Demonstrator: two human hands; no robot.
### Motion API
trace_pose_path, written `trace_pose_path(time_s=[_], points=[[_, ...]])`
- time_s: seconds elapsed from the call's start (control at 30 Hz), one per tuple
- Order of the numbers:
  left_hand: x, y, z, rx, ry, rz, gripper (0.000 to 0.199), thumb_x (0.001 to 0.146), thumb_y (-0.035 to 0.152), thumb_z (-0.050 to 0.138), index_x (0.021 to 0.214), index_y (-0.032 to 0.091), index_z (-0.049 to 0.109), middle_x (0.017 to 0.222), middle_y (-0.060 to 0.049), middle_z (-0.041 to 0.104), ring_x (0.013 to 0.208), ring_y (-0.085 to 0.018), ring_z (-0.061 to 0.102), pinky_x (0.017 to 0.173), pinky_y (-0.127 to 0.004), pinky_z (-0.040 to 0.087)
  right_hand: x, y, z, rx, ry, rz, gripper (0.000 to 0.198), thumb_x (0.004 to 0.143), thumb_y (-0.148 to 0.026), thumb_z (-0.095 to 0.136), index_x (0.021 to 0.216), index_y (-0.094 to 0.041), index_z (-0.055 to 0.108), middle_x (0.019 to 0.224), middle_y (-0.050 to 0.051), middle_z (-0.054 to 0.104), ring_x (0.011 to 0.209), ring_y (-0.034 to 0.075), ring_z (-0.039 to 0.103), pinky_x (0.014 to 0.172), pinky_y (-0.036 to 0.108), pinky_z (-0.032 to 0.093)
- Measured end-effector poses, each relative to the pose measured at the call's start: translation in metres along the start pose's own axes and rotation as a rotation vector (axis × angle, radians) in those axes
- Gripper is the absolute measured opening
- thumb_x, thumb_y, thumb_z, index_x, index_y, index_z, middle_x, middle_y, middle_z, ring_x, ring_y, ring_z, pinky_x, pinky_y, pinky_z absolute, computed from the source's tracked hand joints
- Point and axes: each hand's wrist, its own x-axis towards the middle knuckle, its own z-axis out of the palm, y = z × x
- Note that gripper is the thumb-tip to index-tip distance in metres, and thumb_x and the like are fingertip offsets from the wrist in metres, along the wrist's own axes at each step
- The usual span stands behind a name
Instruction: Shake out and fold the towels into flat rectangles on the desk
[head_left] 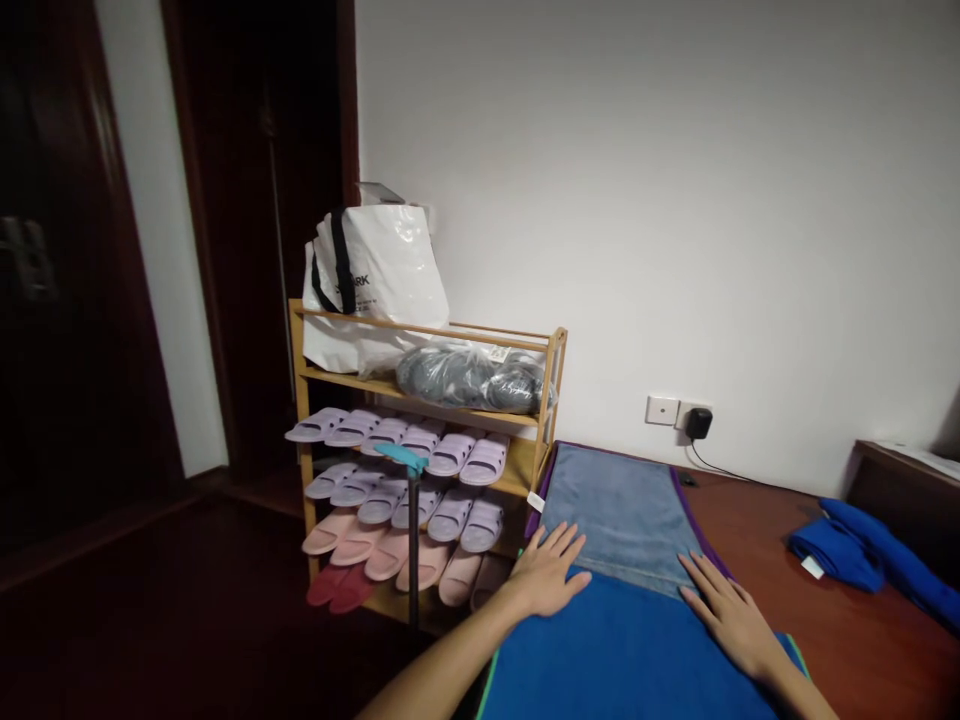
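My left hand [551,573] lies flat with its fingers spread, on the left side where a blue towel [622,660] with green edging meets a grey-blue towel [619,500] with a purple border. On the right side of the same cloths rests my right hand [724,607], palm down and fingers stretched out. Neither hand grips anything. Both towels are laid out on a reddish-brown table [840,640], the grey-blue one farther away, against the wall. A white tag sticks out at its left edge.
Left of the table stands a wooden shoe rack [551,400] with several slippers [450,455], a white bag [390,260] and plastic-wrapped grey items [472,378]. A pole with a blue top [412,540] stands before it. Folded blue towels [844,550] lie right, near a plugged-in black adapter [699,422].
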Motion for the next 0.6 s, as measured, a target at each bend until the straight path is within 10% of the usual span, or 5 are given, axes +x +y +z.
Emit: trace_pose_path(time_s=[0.6], points=[[-0.098, 0.055, -0.01, -0.085, 0.012, 0.074, 0.056, 0.095, 0.048, 0.035, 0.145, 0.027, 0.026, 0.153, -0.006, 0.019, 0.14, -0.026, 0.014, 0.111, -0.052, 0.014, -0.108, 0.002, 0.0, -0.008, 0.056, -0.117, 0.057, 0.086, -0.057, 0.04, 0.139, -0.038, 0.033, 0.145, -0.001, 0.032, 0.132, 0.024, 0.033, 0.103, 0.042, 0.04]])
